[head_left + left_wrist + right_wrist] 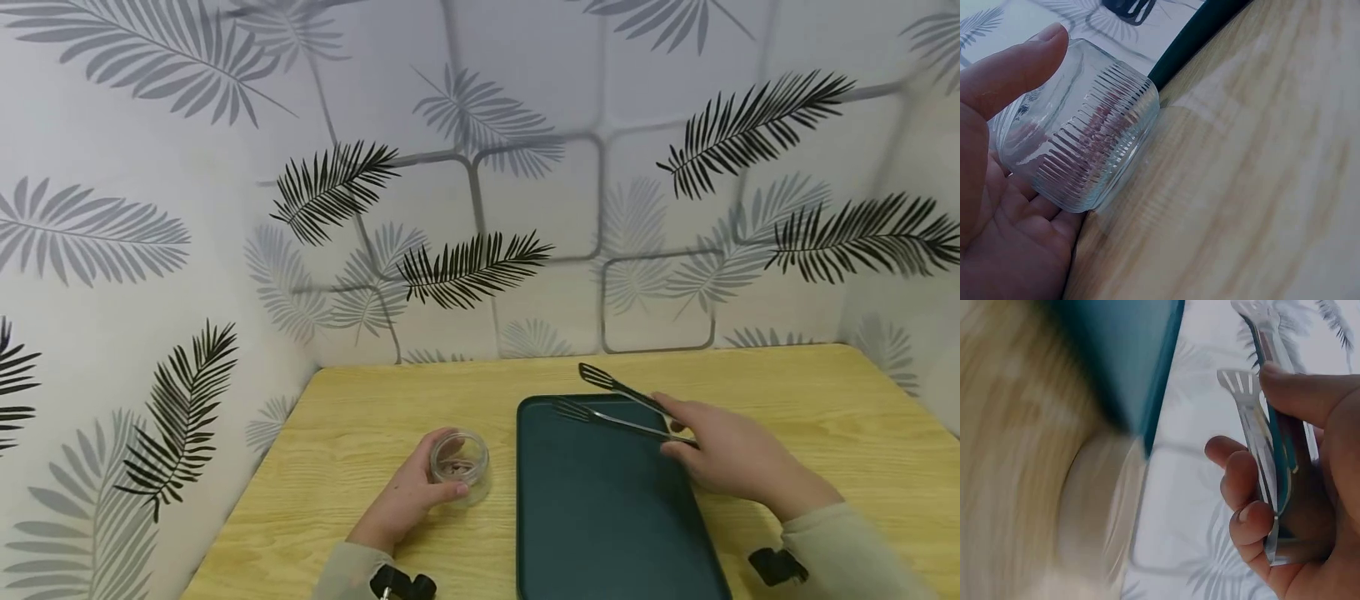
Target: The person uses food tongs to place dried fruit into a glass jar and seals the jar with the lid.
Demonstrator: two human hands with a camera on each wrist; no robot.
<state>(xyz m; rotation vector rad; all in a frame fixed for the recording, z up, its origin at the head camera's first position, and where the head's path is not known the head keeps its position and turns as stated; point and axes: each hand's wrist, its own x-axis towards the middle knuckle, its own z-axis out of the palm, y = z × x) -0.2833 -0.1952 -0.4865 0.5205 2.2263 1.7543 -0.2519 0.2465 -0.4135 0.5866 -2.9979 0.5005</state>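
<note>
My left hand (405, 496) grips a clear glass jar (1094, 134) on the wooden table, thumb on one side and fingers on the other. Ribs run down the jar's wall, and small reddish-brown pieces lie inside at its bottom; their kind is unclear. In my right hand (738, 454) is a pair of metal tongs (1250, 422) with slotted tips, the arms spread apart. The tongs reach left over the far end of a dark green tray (600, 508), with nothing between their tips. The jar stands left of the tray.
Light wood grain covers the table (352, 417), whose far edge meets a leaf-patterned wall covering (525, 308). A blurred, pale rounded shape (1094, 506) appears below the tray in the right wrist view; I cannot tell what it is.
</note>
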